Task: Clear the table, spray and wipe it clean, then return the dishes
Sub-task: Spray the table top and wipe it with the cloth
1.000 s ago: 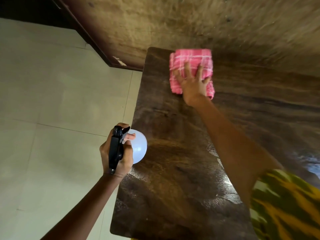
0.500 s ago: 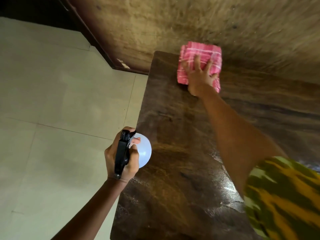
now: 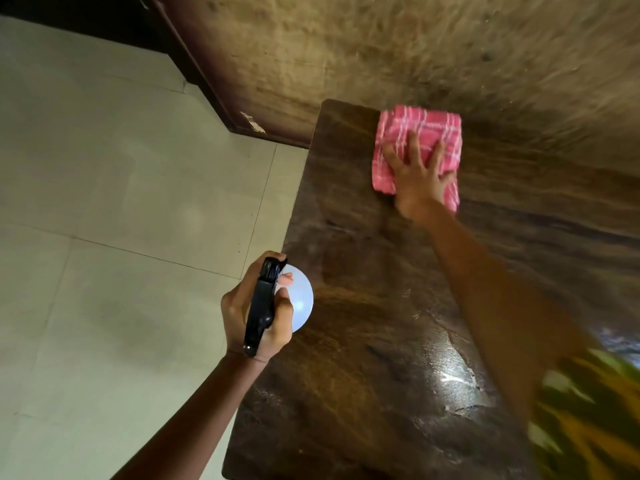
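A folded pink checked cloth point(image 3: 429, 131) lies near the far left corner of the dark wooden table point(image 3: 363, 341). My right hand point(image 3: 417, 174) presses flat on the cloth with fingers spread. My left hand point(image 3: 258, 315) grips a spray bottle point(image 3: 299, 303) with a black trigger head and a pale round body, held at the table's left edge. Wet patches shine on the table's near part. No dishes are in view.
A rough brown wall point(image 3: 415, 46) runs along the table's far side. Pale floor tiles point(image 3: 104, 220) spread to the left. A dark wooden door frame point(image 3: 194, 64) stands at the far left of the wall.
My right hand has slid the pink cloth along the far edge, first toward the wall, now slightly back and to the right. My left hand keeps the spray bottle at the table's left edge.
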{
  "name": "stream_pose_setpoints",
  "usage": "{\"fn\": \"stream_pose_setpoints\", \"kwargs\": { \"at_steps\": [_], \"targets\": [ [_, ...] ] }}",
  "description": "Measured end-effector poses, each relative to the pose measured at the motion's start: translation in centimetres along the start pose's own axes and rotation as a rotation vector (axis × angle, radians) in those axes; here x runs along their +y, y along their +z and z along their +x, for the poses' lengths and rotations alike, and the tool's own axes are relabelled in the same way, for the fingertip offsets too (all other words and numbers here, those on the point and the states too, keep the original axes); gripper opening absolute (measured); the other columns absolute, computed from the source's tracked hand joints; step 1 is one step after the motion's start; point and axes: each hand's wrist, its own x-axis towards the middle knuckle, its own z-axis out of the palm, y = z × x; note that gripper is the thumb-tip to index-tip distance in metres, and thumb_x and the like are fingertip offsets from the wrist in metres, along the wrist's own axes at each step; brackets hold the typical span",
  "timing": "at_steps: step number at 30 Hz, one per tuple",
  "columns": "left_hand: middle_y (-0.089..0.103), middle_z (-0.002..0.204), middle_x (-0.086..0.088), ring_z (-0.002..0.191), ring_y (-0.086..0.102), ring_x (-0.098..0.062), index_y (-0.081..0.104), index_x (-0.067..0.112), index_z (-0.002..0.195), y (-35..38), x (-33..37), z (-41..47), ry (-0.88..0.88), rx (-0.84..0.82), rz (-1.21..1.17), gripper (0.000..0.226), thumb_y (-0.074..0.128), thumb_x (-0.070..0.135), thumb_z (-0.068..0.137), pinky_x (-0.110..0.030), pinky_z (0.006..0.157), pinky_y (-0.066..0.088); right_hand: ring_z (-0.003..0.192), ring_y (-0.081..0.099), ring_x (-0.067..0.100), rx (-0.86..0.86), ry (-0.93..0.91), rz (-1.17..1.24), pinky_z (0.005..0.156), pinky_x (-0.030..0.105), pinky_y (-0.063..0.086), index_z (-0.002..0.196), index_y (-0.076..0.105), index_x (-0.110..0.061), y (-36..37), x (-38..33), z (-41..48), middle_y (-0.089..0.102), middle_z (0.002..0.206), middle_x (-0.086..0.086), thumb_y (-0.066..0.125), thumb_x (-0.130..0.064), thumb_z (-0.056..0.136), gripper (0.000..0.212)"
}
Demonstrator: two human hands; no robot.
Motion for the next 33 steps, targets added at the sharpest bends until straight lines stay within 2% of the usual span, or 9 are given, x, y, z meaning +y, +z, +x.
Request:
{"fn": "stream_pose_setpoints", "kwargs": {
  "at_steps": [6, 12, 14, 18, 23, 26, 28, 31, 33],
  "targets": [
    [0.063, 0.086, 0.005, 0.072, 0.065, -0.017, 0.065, -0.013, 0.087, -0.2, 1.6, 0.1, 0.114, 0.005, -0.007, 0.040, 0.043, 0.020, 0.078, -0.009, 0.075, 0.050, 0.137, -0.019, 0.045, -0.002, -0.280, -0.064, 0.105, 0.072, 0.005, 0.147, -0.001, -0.040, -0.3, -7.4, 1.1, -0.022, 0.155, 0.002, 0.050, 0.007, 0.083, 0.095],
    [0.068, 0.066, 0.014, 0.058, 0.066, -0.001, 0.063, 0.010, 0.088, 0.4, -1.3, 2.6, -0.425, -0.045, -0.147, 0.030, 0.057, 0.025, 0.063, -0.027, 0.094, 0.050, 0.139, -0.017, 0.043, 0.018, -0.313, -0.153, 0.107, 0.070, 0.008, 0.146, 0.000, -0.043, 3.2, 0.3, -5.2, -0.018, 0.156, -0.002, 0.052, -0.006, 0.090, 0.085],
    [0.069, 0.083, 0.010, 0.072, 0.067, -0.002, 0.067, -0.001, 0.091, 0.4, -0.6, 1.1, -0.160, -0.016, -0.065, 0.038, 0.052, 0.031, 0.074, -0.011, 0.082, 0.049, 0.139, -0.016, 0.044, 0.041, -0.172, -0.102, 0.104, 0.072, 0.009, 0.146, 0.005, -0.042, 1.7, 0.8, -2.7, -0.016, 0.157, -0.002, 0.052, 0.000, 0.086, 0.087],
    [0.071, 0.079, -0.011, 0.071, 0.069, -0.023, 0.056, 0.018, 0.107, 0.3, 0.0, -0.6, 0.060, 0.032, -0.036, 0.029, 0.047, 0.028, 0.082, -0.012, 0.074, 0.052, 0.137, -0.019, 0.045, 0.003, -0.035, 0.032, 0.103, 0.073, 0.007, 0.147, 0.001, -0.041, -2.3, -4.5, 4.5, -0.019, 0.156, 0.001, 0.050, 0.006, 0.084, 0.092],
    [0.071, 0.079, -0.005, 0.072, 0.069, -0.023, 0.053, 0.033, 0.110, 0.0, 0.0, 0.2, 0.068, 0.020, -0.047, 0.030, 0.045, 0.028, 0.081, -0.019, 0.075, 0.055, 0.138, -0.016, 0.046, 0.025, -0.334, -0.102, 0.104, 0.073, 0.004, 0.149, 0.001, -0.035, -1.1, -11.5, 3.3, -0.018, 0.156, 0.005, 0.055, -0.003, 0.085, 0.089],
    [0.069, 0.079, 0.001, 0.073, 0.067, -0.012, 0.056, 0.017, 0.108, -0.2, 0.3, -0.5, 0.128, -0.018, -0.037, 0.030, 0.046, 0.026, 0.082, -0.014, 0.074, 0.053, 0.138, -0.021, 0.043, 0.009, -0.495, -0.139, 0.106, 0.071, 0.002, 0.148, -0.003, -0.035, 2.1, -9.5, -1.8, -0.020, 0.156, 0.004, 0.058, -0.019, 0.089, 0.086],
    [0.070, 0.069, 0.002, 0.071, 0.067, -0.005, 0.057, 0.018, 0.105, 0.2, -0.8, 0.7, -0.102, -0.024, -0.097, 0.024, 0.048, 0.024, 0.084, -0.014, 0.079, 0.053, 0.139, -0.020, 0.042, 0.003, -0.498, -0.158, 0.107, 0.069, 0.002, 0.147, -0.005, -0.039, 3.5, -5.6, -4.4, -0.019, 0.156, 0.001, 0.055, -0.018, 0.091, 0.084],
    [0.060, 0.039, 0.006, 0.044, 0.062, -0.001, 0.065, 0.012, 0.107, 1.4, -3.4, 4.6, -0.892, -0.008, -0.312, 0.026, 0.042, 0.007, 0.096, -0.024, 0.076, 0.056, 0.139, -0.018, 0.042, 0.013, -0.311, -0.168, 0.107, 0.070, 0.008, 0.146, -0.004, -0.041, 3.2, -0.3, -4.6, -0.018, 0.156, -0.001, 0.051, -0.004, 0.088, 0.088],
    [0.065, 0.048, 0.007, 0.052, 0.064, -0.006, 0.074, 0.009, 0.092, 0.8, -1.8, 3.9, -0.624, 0.013, -0.189, 0.032, 0.042, 0.012, 0.096, -0.021, 0.078, 0.055, 0.138, -0.019, 0.043, 0.037, -0.186, -0.135, 0.104, 0.072, 0.010, 0.146, -0.003, -0.042, 2.2, 0.1, -2.6, -0.019, 0.156, -0.001, 0.055, 0.001, 0.084, 0.095]
  ]
}}
